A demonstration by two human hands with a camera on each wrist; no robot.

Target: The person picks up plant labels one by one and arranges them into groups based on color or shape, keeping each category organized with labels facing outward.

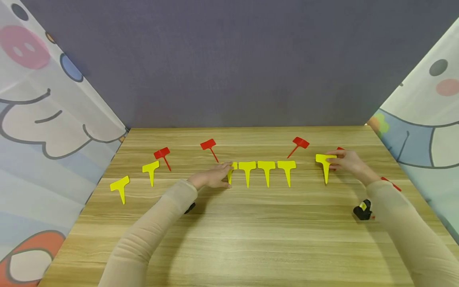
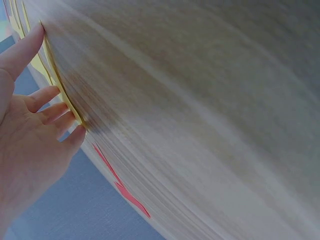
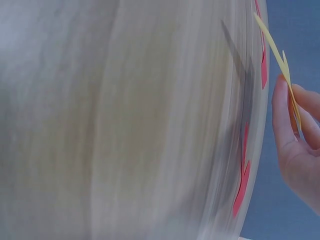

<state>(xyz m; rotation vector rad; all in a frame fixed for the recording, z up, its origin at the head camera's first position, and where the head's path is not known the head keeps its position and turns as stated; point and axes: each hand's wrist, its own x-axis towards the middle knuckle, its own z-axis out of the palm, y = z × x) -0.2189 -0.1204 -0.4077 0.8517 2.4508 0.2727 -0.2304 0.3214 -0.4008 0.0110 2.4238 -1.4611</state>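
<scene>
Flat yellow T-shaped plant labels make a row across the middle of the table in the head view. My left hand (image 1: 213, 176) rests over the row's left-end label (image 1: 234, 166), partly hiding it. In the left wrist view, thumb and extended fingertips touch opposite ends of this yellow label (image 2: 65, 97), which lies on the wood. Right of it come three more labels, among them a middle yellow label (image 1: 266, 165). Off the row's right end, my right hand (image 1: 349, 162) pinches another yellow label (image 1: 325, 160) by its head, stem pointing down. The right wrist view shows it raised above the table.
Two loose yellow labels (image 1: 150, 167) lie at the left. Several red T-shaped labels (image 1: 208, 144) are scattered behind and beside the row, one partly behind my right hand. A dark wall (image 1: 229, 63) rises behind the wooden table (image 1: 251, 239), with printed curtains on both sides.
</scene>
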